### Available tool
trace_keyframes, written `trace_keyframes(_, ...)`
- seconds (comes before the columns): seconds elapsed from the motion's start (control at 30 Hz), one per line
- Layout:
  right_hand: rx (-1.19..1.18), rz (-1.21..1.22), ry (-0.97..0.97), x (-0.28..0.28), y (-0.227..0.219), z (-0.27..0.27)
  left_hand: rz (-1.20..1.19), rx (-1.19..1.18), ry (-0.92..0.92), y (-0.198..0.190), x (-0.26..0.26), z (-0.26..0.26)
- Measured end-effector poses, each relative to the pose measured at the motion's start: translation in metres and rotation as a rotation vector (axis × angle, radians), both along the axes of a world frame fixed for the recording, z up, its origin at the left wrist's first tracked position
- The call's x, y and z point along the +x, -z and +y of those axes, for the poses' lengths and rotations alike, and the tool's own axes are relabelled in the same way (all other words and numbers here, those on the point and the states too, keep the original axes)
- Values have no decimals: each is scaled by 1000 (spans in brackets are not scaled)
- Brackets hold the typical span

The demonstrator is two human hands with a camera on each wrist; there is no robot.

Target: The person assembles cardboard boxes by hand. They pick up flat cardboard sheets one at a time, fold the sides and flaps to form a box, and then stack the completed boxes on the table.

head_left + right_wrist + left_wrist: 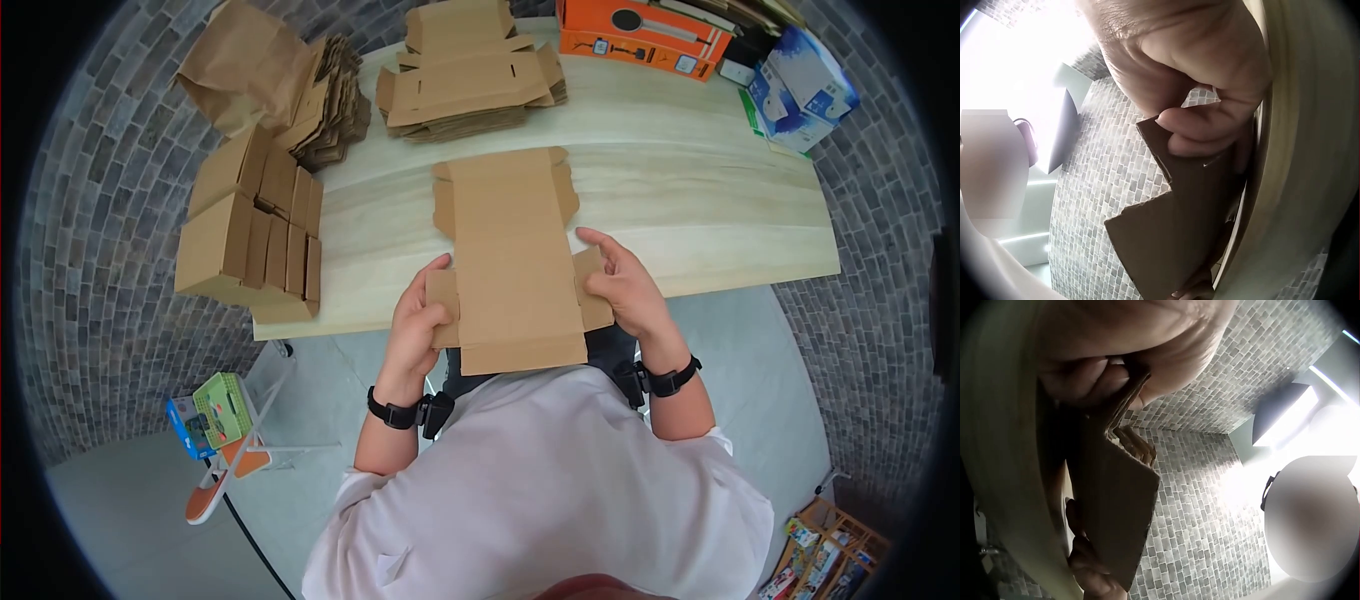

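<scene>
Flat brown die-cut cardboard box blank (515,265) overhanging near edge of pale wooden table (700,210); left hand (418,320) and right hand (622,285) grips clamped on its side flaps.

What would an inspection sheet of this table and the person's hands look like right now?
Surface: pale wooden table.
Job's things: flat cardboard sheet, overhanging the near edge.
Clutter: stack of flat cardboard, folded boxes, paper bag, orange box, blue-white packs.
Hands: left hand and right hand each pinch a side flap.
Cables: nothing seen.
Surroundings: grey brick-pattern floor, small stool with items.
</scene>
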State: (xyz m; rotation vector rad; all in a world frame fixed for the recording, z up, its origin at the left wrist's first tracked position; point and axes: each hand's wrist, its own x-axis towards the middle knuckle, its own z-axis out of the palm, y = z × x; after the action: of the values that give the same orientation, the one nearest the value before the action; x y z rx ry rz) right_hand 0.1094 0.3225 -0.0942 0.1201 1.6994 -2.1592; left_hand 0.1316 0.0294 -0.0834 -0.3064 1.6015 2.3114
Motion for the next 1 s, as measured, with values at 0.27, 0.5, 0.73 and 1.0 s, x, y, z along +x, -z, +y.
trace_keyframes(0.27,111,67,-70,-5,-15,-11,63,-44,2,-9,-3,5)
trace_keyframes(0.5,282,211,-110,-12,-8,-13,90,-128,-9,-8,-9,3)
trace_keyframes(0.73,519,358,-72,-16,-13,-20,246,-258,-137,-5,-23,23)
trace_keyframes(1.0,689,372,7,-22,-26,-34,383,-516,-24,5,-34,20)
